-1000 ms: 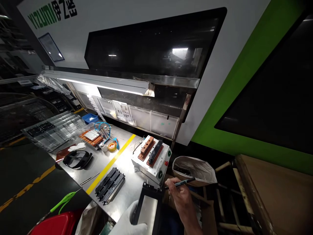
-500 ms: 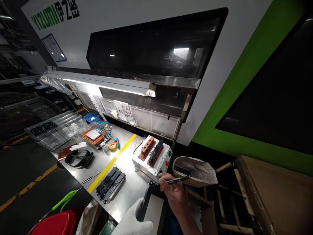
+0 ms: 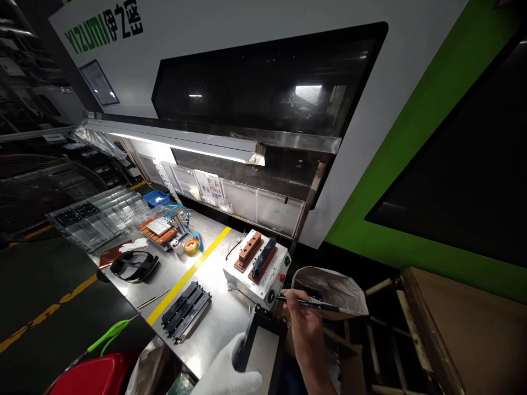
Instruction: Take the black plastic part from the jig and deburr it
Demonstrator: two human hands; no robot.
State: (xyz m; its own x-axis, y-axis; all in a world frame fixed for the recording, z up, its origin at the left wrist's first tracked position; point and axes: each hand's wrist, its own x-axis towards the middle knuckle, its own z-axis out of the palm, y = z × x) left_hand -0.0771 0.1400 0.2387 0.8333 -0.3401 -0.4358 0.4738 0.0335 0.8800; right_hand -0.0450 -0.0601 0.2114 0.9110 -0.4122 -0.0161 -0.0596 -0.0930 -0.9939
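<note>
The frame (image 3: 262, 351), a black rectangle around a pale panel, stood at the bottom centre of the picture, just off the near edge of the table (image 3: 214, 274). The gloved left hand (image 3: 228, 373) gripped its lower left side, fingers curled around the edge. The bare right hand (image 3: 302, 323) pinched a pen (image 3: 310, 303) between thumb and fingertips, the tip lying just above the frame's upper right corner. Over the last second the frame had shifted rightward and the pen hand had drawn in from the right and dipped, so that pen and frame now sat close together; I judge that the pen was being brought to the frame's top edge. Just behind the frame, a white box (image 3: 257, 269) carried 2 fixtures on top, 1 brown and 1 black. At the right of it, an open bag (image 3: 333, 285) held dark items that could not be made out. At centre left of the picture lay a black ridged part (image 3: 186, 310) beside a yellow line (image 3: 187, 277). Further left a clear tray (image 3: 99, 216) held black pieces, and a blue bin (image 3: 156, 198) behind it showed no clear contents. A red tub (image 3: 99, 376) sat at lower left.
</note>
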